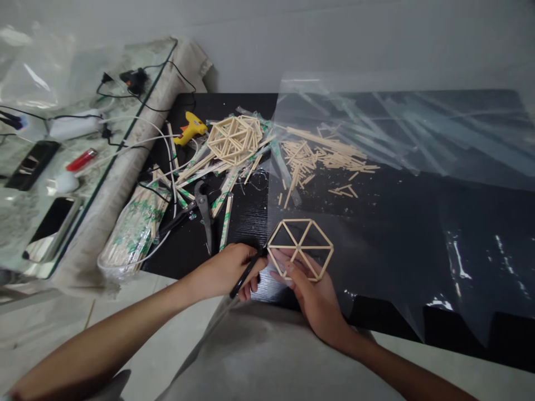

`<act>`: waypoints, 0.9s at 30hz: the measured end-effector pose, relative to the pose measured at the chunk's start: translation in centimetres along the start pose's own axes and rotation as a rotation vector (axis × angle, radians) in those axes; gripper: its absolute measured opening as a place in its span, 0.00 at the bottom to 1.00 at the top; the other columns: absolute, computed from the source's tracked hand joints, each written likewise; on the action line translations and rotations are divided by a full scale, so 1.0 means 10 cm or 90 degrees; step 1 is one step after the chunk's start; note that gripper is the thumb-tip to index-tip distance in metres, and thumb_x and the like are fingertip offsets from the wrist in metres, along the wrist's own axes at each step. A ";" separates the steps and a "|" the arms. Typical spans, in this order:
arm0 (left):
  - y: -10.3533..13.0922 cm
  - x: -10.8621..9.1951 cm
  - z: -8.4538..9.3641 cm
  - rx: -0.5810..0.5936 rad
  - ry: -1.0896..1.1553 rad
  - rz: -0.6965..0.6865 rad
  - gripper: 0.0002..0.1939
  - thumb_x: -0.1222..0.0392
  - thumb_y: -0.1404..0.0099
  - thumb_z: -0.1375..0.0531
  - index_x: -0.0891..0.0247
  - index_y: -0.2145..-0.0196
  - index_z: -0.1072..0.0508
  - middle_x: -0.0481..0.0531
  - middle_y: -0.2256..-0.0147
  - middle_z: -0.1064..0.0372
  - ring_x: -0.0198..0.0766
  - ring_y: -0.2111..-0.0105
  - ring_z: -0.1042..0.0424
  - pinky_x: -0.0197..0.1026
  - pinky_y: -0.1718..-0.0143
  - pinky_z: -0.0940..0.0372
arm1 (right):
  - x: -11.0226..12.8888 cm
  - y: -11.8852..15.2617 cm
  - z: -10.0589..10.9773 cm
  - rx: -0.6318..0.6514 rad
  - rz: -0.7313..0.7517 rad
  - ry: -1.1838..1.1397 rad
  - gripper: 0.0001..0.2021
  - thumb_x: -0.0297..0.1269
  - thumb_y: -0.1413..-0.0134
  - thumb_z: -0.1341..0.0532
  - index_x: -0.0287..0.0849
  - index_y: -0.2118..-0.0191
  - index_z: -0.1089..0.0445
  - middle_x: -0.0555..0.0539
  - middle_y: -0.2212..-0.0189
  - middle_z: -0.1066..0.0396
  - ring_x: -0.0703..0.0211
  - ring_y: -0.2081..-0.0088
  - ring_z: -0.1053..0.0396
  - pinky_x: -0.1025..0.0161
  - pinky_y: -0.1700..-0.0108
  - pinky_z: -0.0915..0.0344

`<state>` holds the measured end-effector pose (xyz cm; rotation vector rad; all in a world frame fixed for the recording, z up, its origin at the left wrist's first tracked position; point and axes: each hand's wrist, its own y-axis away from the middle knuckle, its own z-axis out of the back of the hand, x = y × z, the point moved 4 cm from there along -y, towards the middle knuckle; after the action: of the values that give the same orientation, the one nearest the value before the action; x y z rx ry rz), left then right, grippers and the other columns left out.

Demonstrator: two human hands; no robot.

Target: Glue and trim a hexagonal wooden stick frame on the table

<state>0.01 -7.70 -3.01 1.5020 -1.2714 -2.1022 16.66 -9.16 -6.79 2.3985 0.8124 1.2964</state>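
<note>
My left hand (228,273) is closed around a slim black pen (246,274), whose tip is at the left corner of a hexagonal wooden stick frame (298,245). The frame has spokes meeting at its centre and sits against a clear plastic sheet (388,223). My right hand (315,298) grips the frame's near edge together with the sheet. Its thumb is on top, and its fingers show through the plastic below.
Behind lie stacked hexagon frames (234,139), a yellow glue gun (191,128) and cut stick pieces (301,159). Pliers (204,214) and wrapped sticks (136,223) are at left. A glass-topped table (96,161) holds phones, a red lighter (81,160) and cables.
</note>
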 end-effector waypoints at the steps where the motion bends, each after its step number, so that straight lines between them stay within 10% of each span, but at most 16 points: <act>1: 0.00 0.00 0.00 0.002 0.002 0.007 0.26 0.38 0.36 0.37 0.64 0.77 0.31 0.49 0.81 0.28 0.35 0.82 0.26 0.33 0.82 0.32 | 0.00 0.00 0.00 0.000 -0.002 -0.004 0.16 0.46 0.43 0.28 0.48 0.50 0.19 0.43 0.50 0.19 0.44 0.45 0.23 0.48 0.45 0.24; 27: 0.04 -0.07 -0.04 0.008 0.017 0.016 0.26 0.37 0.38 0.38 0.65 0.76 0.30 0.52 0.78 0.26 0.36 0.81 0.26 0.34 0.80 0.31 | 0.00 0.01 -0.02 -0.012 -0.035 -0.028 0.23 0.51 0.51 0.24 0.47 0.51 0.20 0.42 0.47 0.20 0.40 0.41 0.25 0.47 0.42 0.27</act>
<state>0.51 -7.68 -2.30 1.5069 -1.2887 -2.0553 16.54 -9.25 -6.69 2.3646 0.8429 1.2209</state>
